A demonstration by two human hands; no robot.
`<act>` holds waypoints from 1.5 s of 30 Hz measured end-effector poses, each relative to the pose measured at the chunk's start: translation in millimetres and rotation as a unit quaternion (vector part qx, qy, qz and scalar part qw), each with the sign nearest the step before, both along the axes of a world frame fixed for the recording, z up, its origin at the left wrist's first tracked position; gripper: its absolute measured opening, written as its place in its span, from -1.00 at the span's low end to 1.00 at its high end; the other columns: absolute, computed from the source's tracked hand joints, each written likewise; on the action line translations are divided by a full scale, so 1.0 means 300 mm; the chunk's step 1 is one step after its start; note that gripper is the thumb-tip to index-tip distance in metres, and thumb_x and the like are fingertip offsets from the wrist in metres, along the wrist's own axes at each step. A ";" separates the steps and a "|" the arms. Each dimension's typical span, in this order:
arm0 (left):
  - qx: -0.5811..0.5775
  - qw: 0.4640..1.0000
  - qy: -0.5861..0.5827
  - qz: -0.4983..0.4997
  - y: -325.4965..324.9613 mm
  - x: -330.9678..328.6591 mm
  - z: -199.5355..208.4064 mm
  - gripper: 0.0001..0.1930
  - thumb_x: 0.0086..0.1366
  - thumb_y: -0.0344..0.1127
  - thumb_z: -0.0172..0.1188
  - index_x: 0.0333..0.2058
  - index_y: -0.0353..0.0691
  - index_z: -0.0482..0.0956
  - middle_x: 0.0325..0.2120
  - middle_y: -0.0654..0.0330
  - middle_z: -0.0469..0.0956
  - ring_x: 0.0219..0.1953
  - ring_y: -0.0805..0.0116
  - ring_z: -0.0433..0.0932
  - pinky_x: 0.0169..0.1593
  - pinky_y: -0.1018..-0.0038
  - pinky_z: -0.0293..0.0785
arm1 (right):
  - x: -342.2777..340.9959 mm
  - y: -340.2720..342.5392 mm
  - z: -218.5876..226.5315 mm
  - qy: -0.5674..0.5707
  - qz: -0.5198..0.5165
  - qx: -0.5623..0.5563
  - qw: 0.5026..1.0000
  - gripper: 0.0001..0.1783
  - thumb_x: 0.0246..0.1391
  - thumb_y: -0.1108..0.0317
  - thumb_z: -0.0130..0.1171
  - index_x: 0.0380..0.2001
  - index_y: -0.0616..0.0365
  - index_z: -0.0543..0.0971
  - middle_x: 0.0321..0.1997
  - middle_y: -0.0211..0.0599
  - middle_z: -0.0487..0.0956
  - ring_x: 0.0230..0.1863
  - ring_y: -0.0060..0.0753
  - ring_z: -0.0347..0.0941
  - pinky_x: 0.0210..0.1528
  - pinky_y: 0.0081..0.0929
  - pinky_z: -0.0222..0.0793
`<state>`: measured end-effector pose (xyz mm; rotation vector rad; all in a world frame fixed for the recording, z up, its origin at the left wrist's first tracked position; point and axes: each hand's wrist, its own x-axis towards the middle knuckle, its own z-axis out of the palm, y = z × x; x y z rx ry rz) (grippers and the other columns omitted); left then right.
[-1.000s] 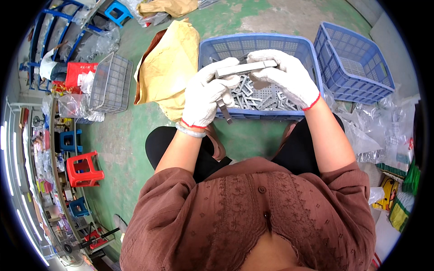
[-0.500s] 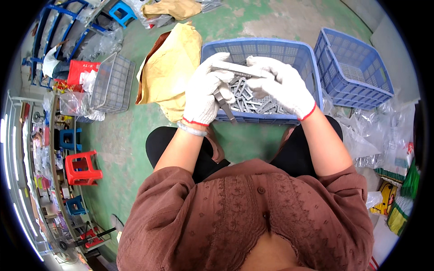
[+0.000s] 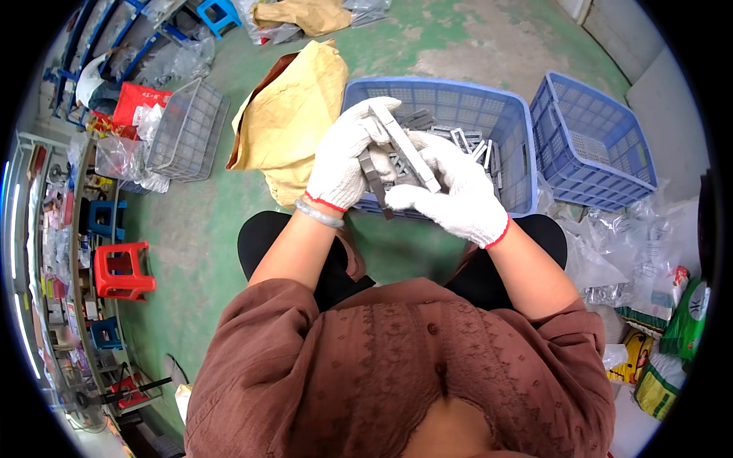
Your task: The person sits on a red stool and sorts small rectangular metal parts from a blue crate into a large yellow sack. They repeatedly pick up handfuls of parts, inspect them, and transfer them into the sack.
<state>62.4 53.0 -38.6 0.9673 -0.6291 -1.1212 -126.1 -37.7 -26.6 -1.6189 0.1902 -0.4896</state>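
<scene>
A pale grey metal bar (image 3: 406,149) slants between my white-gloved hands over a blue plastic crate. My left hand (image 3: 345,153) is closed, pinching the bar's upper end between thumb and fingers. A dark flat metal strip (image 3: 374,182), perhaps a file or blade, is tucked in its lower fingers and points down toward me. My right hand (image 3: 458,191) curls around the bar's lower end, its thumb on the near side. Below, many similar grey metal pieces (image 3: 481,149) lie loose in the blue crate (image 3: 443,85), partly hidden by my hands.
A yellow-brown paper sack (image 3: 294,114) stands against the crate's left side. Another blue crate (image 3: 603,175) stands to the right, with clear plastic bags (image 3: 611,244) near it. Farther left are a grey crate (image 3: 187,133) and a red stool (image 3: 124,271).
The bar has swung from nearly level to a steep slant, its right end dropping toward me. My right hand has moved down and nearer; the dark strip stays in my left hand.
</scene>
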 end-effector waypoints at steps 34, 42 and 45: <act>-0.033 0.991 -0.025 0.124 0.000 -0.022 0.042 -0.69 0.41 -0.36 0.09 0.06 -0.36 0.54 -0.02 0.14 0.59 0.03 0.35 0.54 0.14 0.42 0.45 | 0.033 0.010 -0.034 -0.037 0.150 0.409 0.899 -0.55 0.20 0.40 0.21 0.11 0.32 0.43 -0.10 -0.14 0.61 -0.14 -0.31 0.63 -0.13 -0.32 0.61; -0.009 0.992 -0.016 0.121 -0.005 -0.024 0.059 -0.68 0.40 -0.39 0.11 0.07 -0.38 0.55 -0.01 0.11 0.60 0.03 0.34 0.55 0.13 0.43 0.47 | 0.036 0.016 -0.034 -0.004 0.140 0.378 0.915 -0.49 0.13 0.44 0.25 0.13 0.30 0.41 -0.09 -0.13 0.61 -0.13 -0.26 0.63 -0.14 -0.30 0.62; -0.008 0.992 -0.011 0.127 -0.008 -0.028 0.063 -0.68 0.39 -0.40 0.12 0.06 -0.39 0.56 -0.02 0.11 0.60 0.01 0.35 0.56 0.12 0.44 0.48 | 0.037 0.019 -0.039 -0.022 0.140 0.408 0.902 -0.48 0.12 0.45 0.25 0.15 0.30 0.40 -0.08 -0.12 0.61 -0.14 -0.24 0.63 -0.13 -0.29 0.62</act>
